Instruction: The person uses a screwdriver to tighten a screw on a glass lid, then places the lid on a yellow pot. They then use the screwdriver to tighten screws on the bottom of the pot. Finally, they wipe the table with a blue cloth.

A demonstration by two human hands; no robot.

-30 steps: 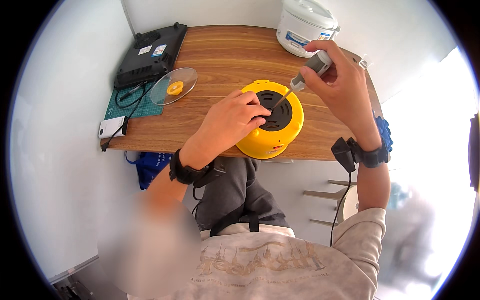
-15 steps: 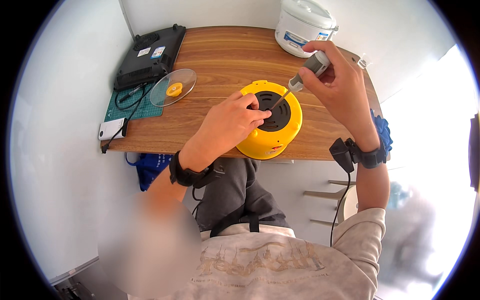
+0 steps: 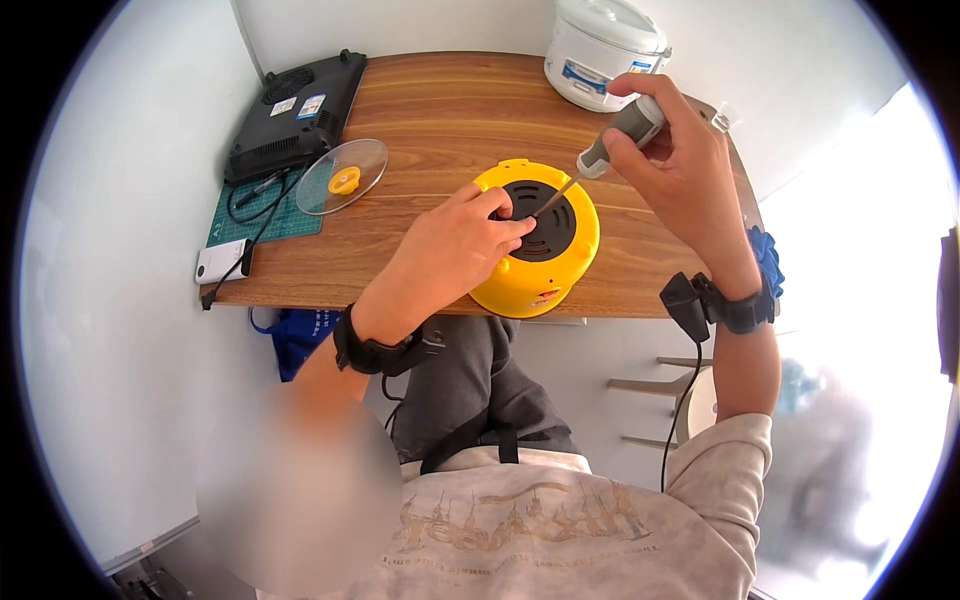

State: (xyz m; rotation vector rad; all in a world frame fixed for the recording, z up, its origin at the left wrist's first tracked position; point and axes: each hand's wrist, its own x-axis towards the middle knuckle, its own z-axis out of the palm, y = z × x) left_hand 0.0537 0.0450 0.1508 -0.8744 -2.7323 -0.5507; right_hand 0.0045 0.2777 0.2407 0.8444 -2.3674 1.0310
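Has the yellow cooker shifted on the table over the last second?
No. The yellow cooker sits at the same spot by the wooden table's near edge, the left hand on it.
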